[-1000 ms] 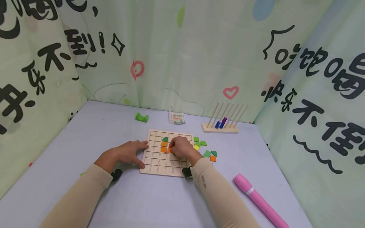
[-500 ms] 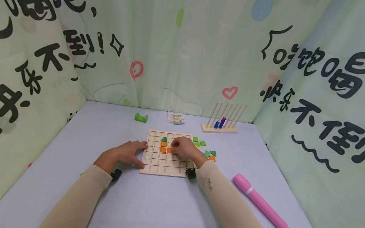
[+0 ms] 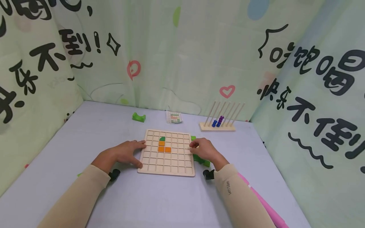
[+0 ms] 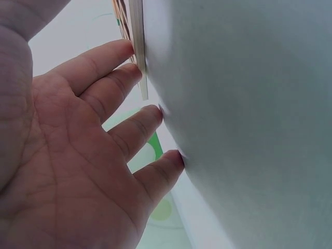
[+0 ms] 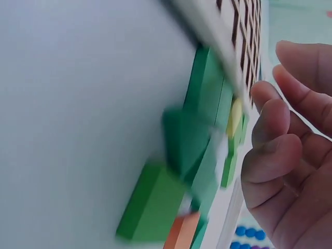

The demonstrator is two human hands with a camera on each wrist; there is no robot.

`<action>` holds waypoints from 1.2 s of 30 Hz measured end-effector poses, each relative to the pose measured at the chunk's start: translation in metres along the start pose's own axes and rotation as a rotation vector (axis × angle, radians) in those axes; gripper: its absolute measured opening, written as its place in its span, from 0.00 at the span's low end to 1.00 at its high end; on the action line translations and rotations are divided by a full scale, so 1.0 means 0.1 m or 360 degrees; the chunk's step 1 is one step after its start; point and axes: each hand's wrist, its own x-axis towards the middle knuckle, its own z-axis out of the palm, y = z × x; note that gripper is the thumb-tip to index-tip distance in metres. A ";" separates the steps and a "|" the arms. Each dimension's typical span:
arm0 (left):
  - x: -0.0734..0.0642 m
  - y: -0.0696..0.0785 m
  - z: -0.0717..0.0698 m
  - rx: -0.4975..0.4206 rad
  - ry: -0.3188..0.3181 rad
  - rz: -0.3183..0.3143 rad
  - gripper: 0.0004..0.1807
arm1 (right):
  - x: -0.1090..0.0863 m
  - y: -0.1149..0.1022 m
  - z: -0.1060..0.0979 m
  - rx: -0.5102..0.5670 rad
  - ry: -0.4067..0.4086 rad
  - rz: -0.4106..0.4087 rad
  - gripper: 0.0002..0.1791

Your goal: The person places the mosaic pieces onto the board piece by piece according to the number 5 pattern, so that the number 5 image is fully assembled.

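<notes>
A wooden grid board [image 3: 176, 164] lies on the table, raised lines dividing it into squares. Three orange square tiles [image 3: 161, 149] sit in its cells in an L, with a dark green rounded piece [image 3: 162, 138] directly above them. My left hand [image 3: 124, 153] rests at the board's left edge, its fingers extended, as the left wrist view also shows. Just off the right edge hovers my right hand [image 3: 206, 149], fingers loosely bent and holding nothing in the right wrist view. Below it there lie green blocks [image 5: 205, 93], a yellow piece [image 5: 235, 118] and an orange one [image 5: 182, 231], partly hidden from the head view.
Behind the board are a bright green curved block [image 3: 138, 117], a printed grid card [image 3: 173, 117] and a wooden peg stand [image 3: 218, 128] with blue and purple beads. A pink stick [image 3: 268, 204] lies at the right, partly under the right sleeve. Printed curtains surround the table.
My right hand has moved right, from the orange tile beside the corner of the L to past the board's right edge, uncovering that tile. My left hand stays at the left edge.
</notes>
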 end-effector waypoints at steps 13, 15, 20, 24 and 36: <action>-0.02 0.02 0.00 -0.0014 -0.0009 -0.0030 0.53 | -0.17 0.39 -0.18 -0.0183 0.0001 0.0265 0.13; -0.03 0.03 -0.01 -0.0010 -0.0008 -0.0029 0.53 | -0.18 0.43 -0.20 -0.0195 -0.0008 0.0294 0.13; -0.03 0.05 -0.01 -0.0014 -0.0008 -0.0024 0.54 | -0.21 0.48 -0.22 -0.0270 -0.0022 0.0326 0.15; -0.03 0.05 -0.01 -0.0028 -0.0007 -0.0027 0.54 | -0.23 0.48 -0.23 -0.0304 -0.0045 0.0388 0.16; -0.04 0.06 -0.02 -0.0025 -0.0012 -0.0040 0.53 | -0.24 0.45 -0.26 -0.0355 -0.0070 0.0480 0.11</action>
